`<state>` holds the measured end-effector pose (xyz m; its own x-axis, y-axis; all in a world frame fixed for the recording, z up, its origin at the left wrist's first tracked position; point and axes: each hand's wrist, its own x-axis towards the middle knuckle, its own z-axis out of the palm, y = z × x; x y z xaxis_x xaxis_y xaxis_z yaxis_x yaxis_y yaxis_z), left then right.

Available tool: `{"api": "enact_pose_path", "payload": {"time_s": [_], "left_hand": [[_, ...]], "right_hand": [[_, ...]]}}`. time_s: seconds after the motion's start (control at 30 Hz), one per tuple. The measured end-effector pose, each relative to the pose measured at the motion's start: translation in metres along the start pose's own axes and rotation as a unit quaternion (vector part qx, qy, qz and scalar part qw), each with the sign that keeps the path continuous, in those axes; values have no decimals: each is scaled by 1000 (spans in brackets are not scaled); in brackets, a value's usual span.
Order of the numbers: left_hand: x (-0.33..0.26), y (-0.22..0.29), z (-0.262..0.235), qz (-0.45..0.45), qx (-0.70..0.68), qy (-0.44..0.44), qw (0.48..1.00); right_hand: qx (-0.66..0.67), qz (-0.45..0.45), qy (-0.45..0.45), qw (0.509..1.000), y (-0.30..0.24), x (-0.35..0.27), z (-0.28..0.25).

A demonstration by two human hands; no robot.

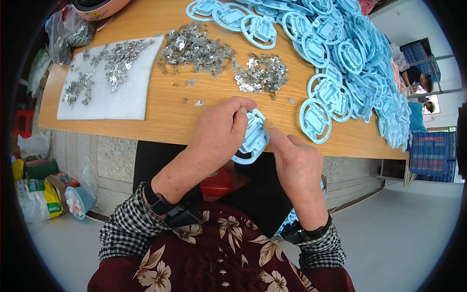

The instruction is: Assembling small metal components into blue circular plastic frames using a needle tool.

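Over the table's front edge I hold a light-blue round plastic part (255, 137) with an open ring and a raised, recessed middle. My left hand (219, 127) is closed on its left side, thumb and forefinger at the upper edge. With curled fingers, my right hand (297, 163) grips the right edge; whether a small metal piece sits under its fingertips is hidden. Just beyond lies a small heap of silvery metal clips (261, 74). A larger heap of the same clips (194, 48) spreads behind it to the left.
A white foam pad (131, 104) with scattered clips lies on the wooden table (170, 109) at left. Matching blue parts (357, 73) are piled high at right, several near my right hand. Plastic bags (61, 39) stand at the far left. Below is a red stool (217, 184).
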<state>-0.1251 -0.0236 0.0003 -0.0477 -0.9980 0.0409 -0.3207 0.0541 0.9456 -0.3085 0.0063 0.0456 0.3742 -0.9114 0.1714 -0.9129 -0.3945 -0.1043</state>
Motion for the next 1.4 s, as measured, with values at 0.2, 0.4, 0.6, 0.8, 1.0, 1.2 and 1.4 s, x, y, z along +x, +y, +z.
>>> {"api": "enact_pose_path", "payload": {"time_s": [0.2, 0.4, 0.6, 0.8, 1.0, 1.2, 1.4], "left_hand": [[1, -5, 4, 20, -11, 21, 1000], [2, -4, 2, 19, 2, 20, 1000], [-3, 0, -6, -24, -118, -8, 993], [-26, 20, -14, -39, -247, -74, 965], [-26, 24, -31, 97, -67, -86, 989], [-26, 33, -39, 179, 100, -195, 959], [-38, 10, -35, -148, -395, -237, 875]], "right_hand": [[-22, -41, -16, 999, 2, 10, -7], [-31, 6, -26, 999, -8, 6, -14], [226, 142, 30, 963, 1, -12, -3], [742, 232, -11, 629, -1, -25, 21], [708, 221, -70, 667, 0, -22, -2], [666, 209, -78, 712, -11, -22, -17], [593, 160, 58, 787, -21, -29, -2]]}}
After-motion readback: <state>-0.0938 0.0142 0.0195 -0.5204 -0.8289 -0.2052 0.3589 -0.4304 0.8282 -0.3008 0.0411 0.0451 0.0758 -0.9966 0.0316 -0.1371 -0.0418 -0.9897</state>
